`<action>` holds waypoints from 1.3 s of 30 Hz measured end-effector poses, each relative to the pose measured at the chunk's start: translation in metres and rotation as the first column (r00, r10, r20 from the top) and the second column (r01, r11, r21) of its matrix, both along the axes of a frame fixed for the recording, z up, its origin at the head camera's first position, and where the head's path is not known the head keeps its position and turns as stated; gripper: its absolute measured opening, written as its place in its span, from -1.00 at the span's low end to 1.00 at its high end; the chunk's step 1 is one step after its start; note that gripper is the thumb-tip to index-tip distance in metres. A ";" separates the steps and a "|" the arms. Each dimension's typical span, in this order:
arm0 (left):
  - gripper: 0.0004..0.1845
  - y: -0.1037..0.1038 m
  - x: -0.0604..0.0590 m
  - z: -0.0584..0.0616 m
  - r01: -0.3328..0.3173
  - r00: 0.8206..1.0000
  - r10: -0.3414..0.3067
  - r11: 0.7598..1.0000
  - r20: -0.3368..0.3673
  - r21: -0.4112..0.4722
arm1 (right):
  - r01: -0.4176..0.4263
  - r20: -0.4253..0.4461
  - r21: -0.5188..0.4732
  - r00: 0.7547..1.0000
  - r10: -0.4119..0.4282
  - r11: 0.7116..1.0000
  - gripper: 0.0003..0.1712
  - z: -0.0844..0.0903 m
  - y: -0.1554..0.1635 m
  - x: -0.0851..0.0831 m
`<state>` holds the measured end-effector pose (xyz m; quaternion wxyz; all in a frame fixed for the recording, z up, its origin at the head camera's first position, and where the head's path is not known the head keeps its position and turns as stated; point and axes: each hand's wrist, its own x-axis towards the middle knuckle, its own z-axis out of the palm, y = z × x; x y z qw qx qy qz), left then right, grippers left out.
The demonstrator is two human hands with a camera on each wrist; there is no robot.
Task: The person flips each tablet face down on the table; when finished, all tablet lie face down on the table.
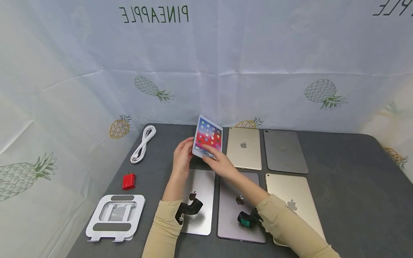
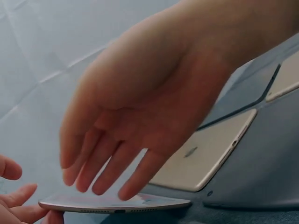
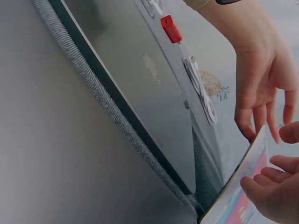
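Observation:
A small white-framed tablet (image 1: 209, 134) with its screen lit is held up, tilted, at the back of the table. My left hand (image 1: 183, 156) grips its left edge; in the right wrist view that left hand (image 3: 261, 88) has its fingertips at the tablet's edge. Across the lower screen reaches my right hand (image 1: 222, 165), fingers extended. In the left wrist view the right hand (image 2: 140, 107) hangs over the tablet (image 2: 112, 204) with fingers nearly straight; whether they touch the glass I cannot tell. Beneath my wrists lie a silver tablet (image 1: 201, 215) and a grey tablet (image 1: 232, 222), backs up.
Right of the hands lie a gold tablet (image 1: 243, 154), a dark grey tablet (image 1: 285, 156) and another gold one (image 1: 292, 190). On the left are a coiled white cable (image 1: 143, 143), a red charger plug (image 1: 129, 181) and a white folding stand (image 1: 112, 227). A pineapple-print cloth (image 1: 258, 43) hangs behind.

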<state>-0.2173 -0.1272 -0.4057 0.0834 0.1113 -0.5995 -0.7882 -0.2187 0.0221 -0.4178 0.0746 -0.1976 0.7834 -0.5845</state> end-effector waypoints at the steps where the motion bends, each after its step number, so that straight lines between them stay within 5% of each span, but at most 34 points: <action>1: -0.64 0.003 0.001 0.001 0.001 1.000 -0.001 1.000 -0.015 -0.018 | 0.005 0.002 -0.002 1.000 -0.005 1.000 -0.46 0.000 0.000 -0.001; 9: -0.64 0.019 0.008 0.012 0.045 0.994 -0.056 0.992 -0.094 -0.120 | 0.074 0.072 -0.089 0.995 -0.067 0.993 -0.44 0.010 0.004 0.001; 18: -0.63 0.035 0.007 0.012 0.088 0.981 -0.108 0.988 -0.162 -0.124 | 0.123 0.088 -0.147 0.990 -0.111 0.981 -0.43 0.011 0.015 -0.002; 39: -0.53 0.058 0.004 0.008 0.253 0.954 -0.266 0.961 -0.135 -0.107 | 0.178 0.145 -0.258 0.979 -0.144 0.949 -0.34 0.018 0.049 -0.007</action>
